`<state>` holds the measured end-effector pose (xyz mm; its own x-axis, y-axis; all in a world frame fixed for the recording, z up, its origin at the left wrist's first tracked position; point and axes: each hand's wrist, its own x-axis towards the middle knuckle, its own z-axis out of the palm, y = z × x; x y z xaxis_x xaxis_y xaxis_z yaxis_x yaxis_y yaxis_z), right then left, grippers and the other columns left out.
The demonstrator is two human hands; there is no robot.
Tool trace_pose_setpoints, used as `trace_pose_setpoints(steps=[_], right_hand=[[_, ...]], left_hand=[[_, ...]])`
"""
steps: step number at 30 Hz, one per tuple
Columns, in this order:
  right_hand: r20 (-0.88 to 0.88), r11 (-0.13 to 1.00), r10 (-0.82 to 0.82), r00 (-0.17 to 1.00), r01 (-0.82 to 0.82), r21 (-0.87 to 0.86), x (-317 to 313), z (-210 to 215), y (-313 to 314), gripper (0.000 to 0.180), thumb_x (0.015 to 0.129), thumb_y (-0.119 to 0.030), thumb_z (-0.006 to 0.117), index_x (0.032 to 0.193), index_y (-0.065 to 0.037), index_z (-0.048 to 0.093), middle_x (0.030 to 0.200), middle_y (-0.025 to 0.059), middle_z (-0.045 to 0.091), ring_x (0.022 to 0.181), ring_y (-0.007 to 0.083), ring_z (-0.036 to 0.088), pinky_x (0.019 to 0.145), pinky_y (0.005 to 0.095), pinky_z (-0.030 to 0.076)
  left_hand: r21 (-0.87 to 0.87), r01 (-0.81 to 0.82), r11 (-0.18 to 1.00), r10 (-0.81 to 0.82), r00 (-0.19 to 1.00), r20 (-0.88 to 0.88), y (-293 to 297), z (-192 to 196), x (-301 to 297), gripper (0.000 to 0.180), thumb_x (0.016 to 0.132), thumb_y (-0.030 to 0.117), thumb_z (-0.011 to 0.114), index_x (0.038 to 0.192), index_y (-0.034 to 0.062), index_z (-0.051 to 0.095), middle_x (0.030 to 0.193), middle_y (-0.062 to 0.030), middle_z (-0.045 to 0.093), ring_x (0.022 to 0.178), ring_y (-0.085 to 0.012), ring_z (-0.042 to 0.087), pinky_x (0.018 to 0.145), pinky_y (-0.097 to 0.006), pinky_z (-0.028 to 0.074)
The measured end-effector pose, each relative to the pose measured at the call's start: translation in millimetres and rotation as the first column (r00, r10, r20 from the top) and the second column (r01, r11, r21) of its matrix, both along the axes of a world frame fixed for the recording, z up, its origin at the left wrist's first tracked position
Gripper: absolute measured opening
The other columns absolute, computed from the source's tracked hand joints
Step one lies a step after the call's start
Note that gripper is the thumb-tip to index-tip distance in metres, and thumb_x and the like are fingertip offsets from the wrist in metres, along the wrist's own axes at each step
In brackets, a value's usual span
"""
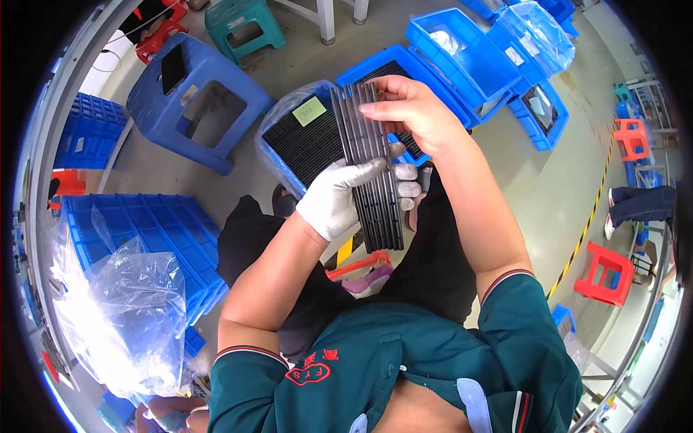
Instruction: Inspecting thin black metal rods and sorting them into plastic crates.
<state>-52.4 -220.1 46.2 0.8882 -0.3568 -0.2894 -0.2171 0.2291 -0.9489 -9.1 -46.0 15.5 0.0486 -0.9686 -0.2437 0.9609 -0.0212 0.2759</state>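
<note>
A bundle of slim black strips [373, 191] is held at the centre of the frame, clear of any crate. Its long axis is set nearly upright in the picture, the upper end leaning slightly to the left and the lower end to the right. The strips are laid side by side along their length.

The bundle is grasped around its middle by the left hand [346, 189], on which a white glove [323, 206] is worn. The thumb is laid across the near face, and the gloved fingertips are seen past the right edge. The bare right hand [410, 112] is placed at the upper end, on the right side; its thumb is rested on the near face and its fingers are bent about the top. Whether weight is borne by that hand cannot be told. The upper end is nearer to the right hand; the lower end is left unsupported, below the gloved hand.

Just left of the bundle's upper half, a plastic-lined blue crate [268, 162] is noted, filled with black strips [299, 148] and topped by a yellow-green note [309, 110]. Another blue crate [354, 71] is partly hidden behind the right hand.
</note>
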Motion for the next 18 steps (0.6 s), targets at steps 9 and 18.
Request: trace_pose_setpoints(steps=[9, 18], right_hand=[[0.002, 1.0, 0.015, 1.0, -0.015, 0.015, 1.1, -0.6, 1.4, 0.038, 0.076, -0.009, 0.073, 0.111, -0.001, 0.061, 0.093, 0.0049, 0.066, 0.083, 0.0126, 0.064, 0.076, 0.0268, 0.051], [-0.014, 1.0, 0.021, 1.0, -0.021, 0.006, 2.4, -2.1, 1.8, 0.039, 0.077, -0.011, 0.074, 0.112, -0.001, 0.061, 0.095, 0.0049, 0.066, 0.086, 0.0132, 0.064, 0.078, 0.0278, 0.052]], left_hand=[[0.004, 0.007, 1.0, -0.007, 1.0, 0.019, -0.3, -1.6, 0.9, 0.042, 0.091, 0.016, 0.057, 0.129, 0.002, 0.046, 0.112, -0.0172, 0.061, 0.104, -0.0364, 0.061, 0.09, -0.049, 0.05], [0.038, 0.004, 0.999, -0.006, 0.998, 0.065, 1.2, -5.4, 1.8, 0.042, 0.089, 0.015, 0.059, 0.128, 0.0032, 0.048, 0.11, -0.0155, 0.061, 0.101, -0.0351, 0.062, 0.088, -0.048, 0.051]])
